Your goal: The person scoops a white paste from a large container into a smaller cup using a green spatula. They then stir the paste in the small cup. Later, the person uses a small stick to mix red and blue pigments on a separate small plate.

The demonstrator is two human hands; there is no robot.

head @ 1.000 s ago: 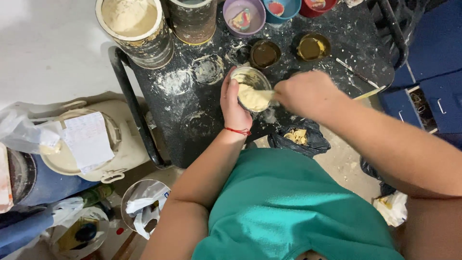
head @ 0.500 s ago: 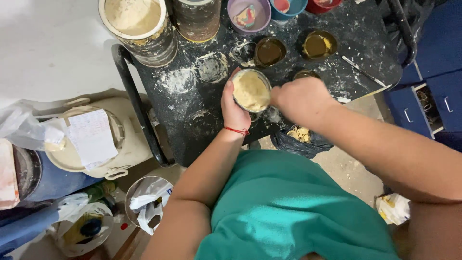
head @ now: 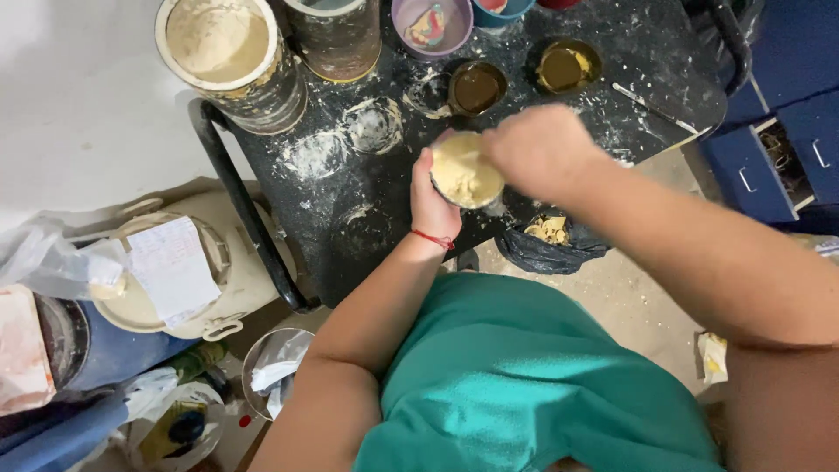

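My left hand [head: 430,203] grips a small round tin [head: 466,171] filled with pale yellow paste, held over the near edge of a black, powder-stained table [head: 350,210]. My right hand [head: 537,149] is closed and blurred just to the right of the tin's rim, over the paste. Whether it holds a tool is hidden by the blur. A red string circles my left wrist.
On the table stand a large can of pale powder [head: 220,48], a second can [head: 336,35], a purple bowl [head: 431,22] and two small dark tins [head: 477,86] [head: 566,65]. A black bag with yellow scraps [head: 551,240] hangs below the table edge. A cream lidded container [head: 188,280] sits left; blue drawers [head: 778,149] stand right.
The paste in the tin went from a raised lump to a level fill. My right hand shifted over the tin's right rim. Both hands and the tin moved slightly toward the table.
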